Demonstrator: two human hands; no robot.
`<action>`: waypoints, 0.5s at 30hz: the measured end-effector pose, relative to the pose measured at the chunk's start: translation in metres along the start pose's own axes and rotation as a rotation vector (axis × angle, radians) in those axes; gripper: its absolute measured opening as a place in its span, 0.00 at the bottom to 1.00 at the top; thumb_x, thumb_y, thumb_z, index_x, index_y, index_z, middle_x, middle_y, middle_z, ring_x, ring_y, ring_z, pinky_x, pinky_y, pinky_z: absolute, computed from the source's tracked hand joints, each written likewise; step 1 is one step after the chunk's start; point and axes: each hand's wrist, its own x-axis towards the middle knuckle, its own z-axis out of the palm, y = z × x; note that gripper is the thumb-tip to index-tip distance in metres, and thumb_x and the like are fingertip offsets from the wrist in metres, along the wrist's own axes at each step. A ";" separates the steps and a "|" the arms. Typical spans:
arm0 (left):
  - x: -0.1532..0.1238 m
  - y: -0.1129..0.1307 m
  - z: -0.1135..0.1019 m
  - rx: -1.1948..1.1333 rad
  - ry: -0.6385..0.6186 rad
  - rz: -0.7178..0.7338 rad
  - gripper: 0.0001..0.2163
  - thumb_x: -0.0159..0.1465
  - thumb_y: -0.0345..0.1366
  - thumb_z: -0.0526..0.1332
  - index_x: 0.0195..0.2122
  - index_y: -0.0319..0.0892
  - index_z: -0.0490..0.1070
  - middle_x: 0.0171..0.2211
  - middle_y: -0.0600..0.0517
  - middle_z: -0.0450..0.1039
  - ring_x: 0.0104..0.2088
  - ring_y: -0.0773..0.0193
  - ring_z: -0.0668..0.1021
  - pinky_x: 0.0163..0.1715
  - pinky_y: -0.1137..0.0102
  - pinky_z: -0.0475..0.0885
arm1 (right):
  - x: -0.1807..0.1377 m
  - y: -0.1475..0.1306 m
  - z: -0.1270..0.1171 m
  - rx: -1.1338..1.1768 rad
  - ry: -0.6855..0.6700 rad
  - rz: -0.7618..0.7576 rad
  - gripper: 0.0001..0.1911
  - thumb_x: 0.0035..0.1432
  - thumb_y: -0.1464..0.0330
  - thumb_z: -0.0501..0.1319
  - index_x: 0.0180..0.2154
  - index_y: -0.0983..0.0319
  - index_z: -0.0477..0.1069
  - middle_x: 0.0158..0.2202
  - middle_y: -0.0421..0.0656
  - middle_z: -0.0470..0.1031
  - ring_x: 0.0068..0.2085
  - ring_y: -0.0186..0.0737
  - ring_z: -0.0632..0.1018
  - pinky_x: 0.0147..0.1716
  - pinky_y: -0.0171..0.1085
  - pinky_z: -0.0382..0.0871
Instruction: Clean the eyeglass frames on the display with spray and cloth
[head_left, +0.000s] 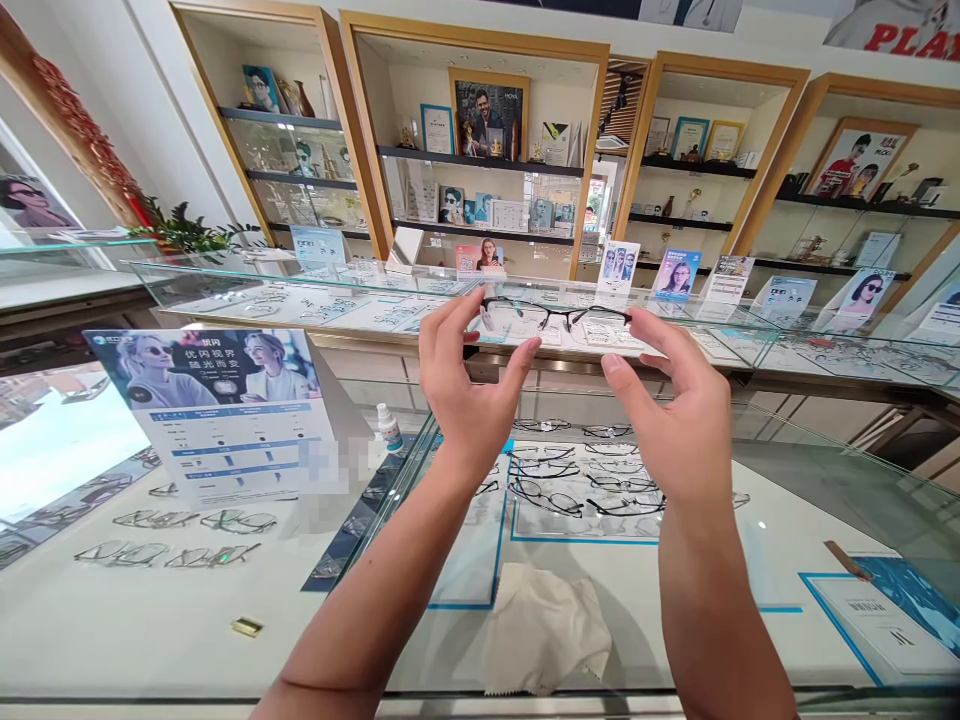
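Held up at arm's length in front of me is a pair of eyeglasses [566, 321] with a dark half-rim frame and clear lenses. My left hand [472, 395] has its fingers at the left end of the frame, thumb angled inward below the lens. At the opposite end, the fingers of my right hand [679, 415] hold the frame, its thumb pointing up below the lens. The temples are mostly hidden behind the hands. Below, a crumpled beige cleaning cloth [547, 625] lies on the glass counter.
Under the glass counter are rows of eyeglasses [551, 498]. To the left stand a printed display card [240, 440] and a small white bottle [388, 428]; a small gold-coloured piece [247, 627] lies nearer. A brochure [877, 615] is at right. Across the aisle runs another glass showcase [360, 310].
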 end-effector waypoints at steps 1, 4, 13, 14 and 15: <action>0.000 0.000 0.000 0.011 0.011 0.001 0.27 0.66 0.44 0.72 0.65 0.47 0.71 0.58 0.43 0.76 0.58 0.53 0.77 0.50 0.60 0.81 | 0.000 0.000 0.000 -0.002 -0.008 0.002 0.25 0.67 0.57 0.67 0.64 0.50 0.76 0.65 0.47 0.79 0.64 0.54 0.79 0.61 0.60 0.79; 0.000 -0.001 0.001 0.043 0.032 -0.002 0.27 0.66 0.45 0.72 0.64 0.47 0.72 0.58 0.43 0.76 0.58 0.52 0.77 0.51 0.59 0.81 | -0.001 0.000 0.001 -0.010 -0.031 0.003 0.26 0.67 0.57 0.68 0.65 0.50 0.75 0.66 0.47 0.78 0.64 0.54 0.79 0.61 0.60 0.79; -0.002 -0.005 0.001 0.071 0.073 0.028 0.27 0.66 0.47 0.72 0.65 0.48 0.72 0.58 0.43 0.76 0.60 0.51 0.76 0.54 0.57 0.79 | -0.002 0.006 0.007 0.015 -0.070 0.008 0.30 0.66 0.56 0.69 0.67 0.51 0.73 0.68 0.49 0.76 0.65 0.56 0.78 0.62 0.64 0.78; -0.003 -0.006 0.001 0.075 0.073 0.027 0.28 0.66 0.48 0.72 0.65 0.48 0.72 0.58 0.43 0.75 0.60 0.51 0.76 0.54 0.57 0.79 | -0.002 0.007 0.008 0.020 -0.074 0.011 0.30 0.66 0.56 0.69 0.68 0.50 0.73 0.68 0.48 0.76 0.65 0.56 0.78 0.63 0.64 0.78; -0.003 -0.006 0.001 0.074 0.072 0.029 0.28 0.66 0.48 0.72 0.65 0.48 0.72 0.58 0.43 0.75 0.60 0.51 0.76 0.55 0.57 0.79 | -0.002 0.008 0.009 0.023 -0.077 0.013 0.30 0.67 0.55 0.69 0.68 0.50 0.72 0.68 0.48 0.76 0.66 0.56 0.78 0.63 0.64 0.77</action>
